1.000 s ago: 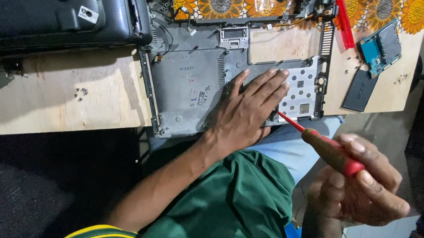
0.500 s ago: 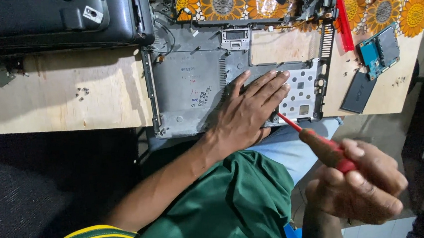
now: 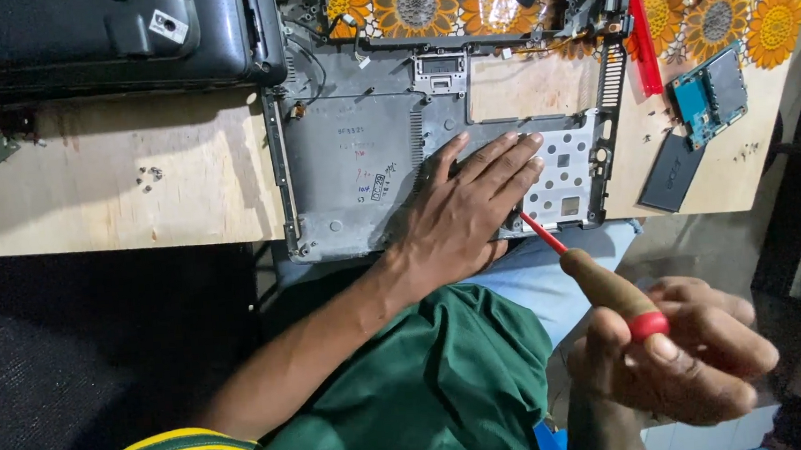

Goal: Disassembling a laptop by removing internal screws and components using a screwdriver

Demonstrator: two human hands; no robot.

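The person sits at a wooden table (image 3: 116,193), and a grey laptop base (image 3: 349,153) lies on it with the inside facing up. The left hand (image 3: 461,213) rests flat on this base, open, with the fingers spread and pointing to the upper right. The fingertips lie at the edge of a pale perforated metal plate (image 3: 566,176) which is part of the right side of the base. The hand holds nothing; it only presses on the shell.

The right hand (image 3: 678,365) is lower, over the lap and off the table edge. It is closed around a screwdriver (image 3: 602,281) with a brown handle, a red cap and a red shaft. The tip of the shaft points up and left and reaches the front edge of the base, just beside the left hand's little finger.

A black laptop lid (image 3: 96,39) lies at the upper left of the table, touching the base. To the right of the base there is a blue circuit board (image 3: 709,95), and a flat black cover (image 3: 671,173) lies near it. A red tool (image 3: 641,30) lies on the cloth with sunflower print (image 3: 423,3) at the far side. Some small screws (image 3: 148,177) lie on the bare wood, well apart from the hands.
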